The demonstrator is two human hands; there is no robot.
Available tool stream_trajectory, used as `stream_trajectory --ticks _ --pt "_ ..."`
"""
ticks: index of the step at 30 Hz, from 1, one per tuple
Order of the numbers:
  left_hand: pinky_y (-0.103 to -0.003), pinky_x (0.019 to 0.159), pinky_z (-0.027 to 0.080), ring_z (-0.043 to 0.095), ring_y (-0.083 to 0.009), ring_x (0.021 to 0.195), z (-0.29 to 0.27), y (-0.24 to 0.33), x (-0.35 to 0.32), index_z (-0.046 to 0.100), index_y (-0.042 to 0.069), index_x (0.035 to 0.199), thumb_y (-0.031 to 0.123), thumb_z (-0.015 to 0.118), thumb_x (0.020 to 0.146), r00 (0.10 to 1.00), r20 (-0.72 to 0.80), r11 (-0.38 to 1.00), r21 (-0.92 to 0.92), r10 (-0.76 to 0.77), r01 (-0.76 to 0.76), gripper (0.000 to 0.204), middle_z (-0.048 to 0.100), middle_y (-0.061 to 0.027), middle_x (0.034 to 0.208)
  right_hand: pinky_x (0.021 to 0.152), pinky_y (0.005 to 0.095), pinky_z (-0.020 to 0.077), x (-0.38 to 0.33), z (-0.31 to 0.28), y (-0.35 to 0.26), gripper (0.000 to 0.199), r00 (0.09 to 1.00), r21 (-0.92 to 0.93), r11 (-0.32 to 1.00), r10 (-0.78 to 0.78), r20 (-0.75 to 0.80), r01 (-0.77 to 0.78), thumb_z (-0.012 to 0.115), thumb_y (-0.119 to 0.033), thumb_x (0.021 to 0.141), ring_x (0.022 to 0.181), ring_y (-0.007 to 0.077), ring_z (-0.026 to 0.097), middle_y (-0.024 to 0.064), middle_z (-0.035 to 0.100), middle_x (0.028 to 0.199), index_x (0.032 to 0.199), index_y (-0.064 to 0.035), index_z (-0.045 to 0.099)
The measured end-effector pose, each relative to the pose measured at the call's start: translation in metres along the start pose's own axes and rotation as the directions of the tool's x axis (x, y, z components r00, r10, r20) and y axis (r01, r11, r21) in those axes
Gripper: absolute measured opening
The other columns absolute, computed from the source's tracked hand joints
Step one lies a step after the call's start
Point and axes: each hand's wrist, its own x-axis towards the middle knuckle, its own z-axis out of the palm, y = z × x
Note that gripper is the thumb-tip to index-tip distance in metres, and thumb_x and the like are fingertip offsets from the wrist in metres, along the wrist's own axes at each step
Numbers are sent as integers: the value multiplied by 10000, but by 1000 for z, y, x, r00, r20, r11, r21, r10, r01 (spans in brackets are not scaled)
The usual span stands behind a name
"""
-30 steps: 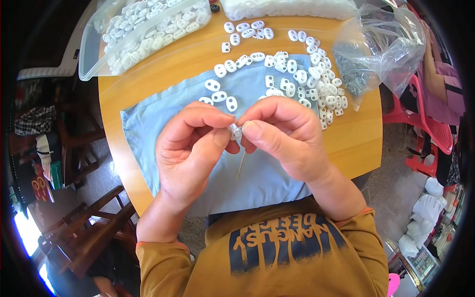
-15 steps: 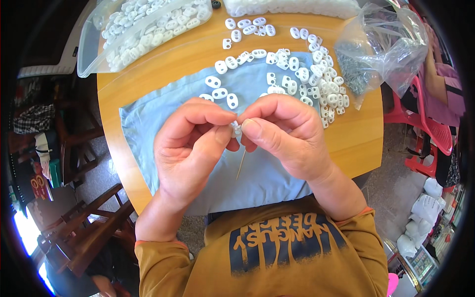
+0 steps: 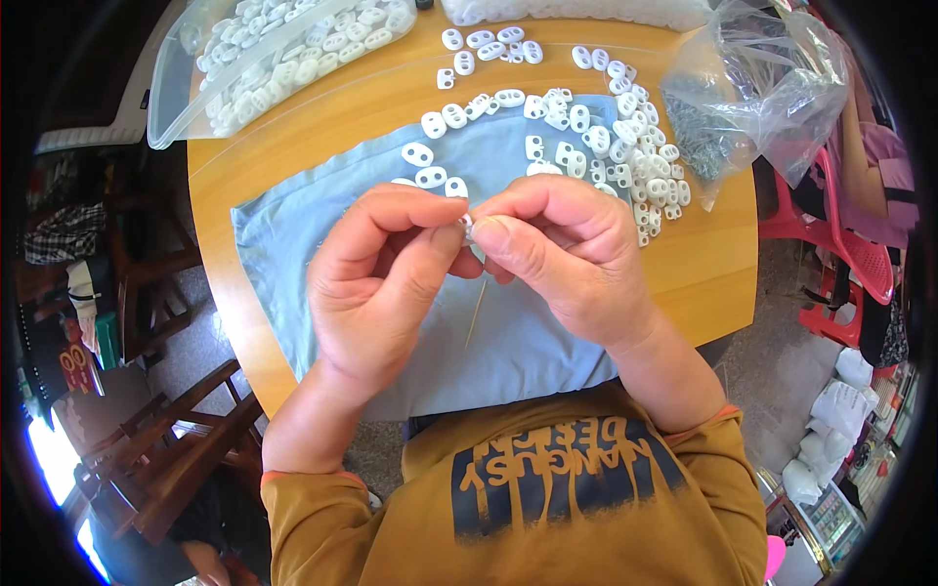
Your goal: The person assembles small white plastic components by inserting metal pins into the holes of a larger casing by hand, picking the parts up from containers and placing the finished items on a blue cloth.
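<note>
Above the middle of a blue cloth [image 3: 469, 376], my left hand [image 3: 376, 264] and my right hand [image 3: 567, 259] meet at the fingertips. Both pinch one small white plastic piece [image 3: 467, 227], apparently part of a cord lock; the fingers cover most of it. A thin pale stick [image 3: 476, 314] points down below the right fingers, and whether it is held or lies on the cloth is unclear. Just beyond my hands are loose white two-hole cord locks [image 3: 430, 177], with a denser heap of white cord-lock parts [image 3: 653, 176] to the right.
At the back left of the wooden table [image 3: 699, 303] stands a clear tub [image 3: 181, 122] of white pieces. Another white-filled container [image 3: 576, 12] is at the back. A clear bag [image 3: 772, 93] of small grey parts sits back right, near a person in a pink top [image 3: 879, 186] and a red chair [image 3: 850, 244].
Both hands stay pinched together around the white piece and have shifted only slightly. The fingertips have turned a little, and less of the piece shows.
</note>
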Motion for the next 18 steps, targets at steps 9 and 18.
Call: stream_trajectory --ticks 9,18 --pt "-259 652 491 579 -140 697 -5 2 0 562 -15 996 -12 539 842 985 -65 948 -288 -160 136 156 595 -77 854 548 181 413 3 -10 -2 101 985 -302 937 -165 57 174 654 -74 792 603 47 511 10 603 714 842 10 628" --pt "-242 560 341 424 -96 583 -13 0 14 552 3 975 62 524 839 949 -183 902 -400 -255 166 150 529 -24 734 538 157 388 14 -39 -26 106 865 -319 893 -410 -290 316 617 -71 835 621 20 489 -11 572 701 905 6 592"
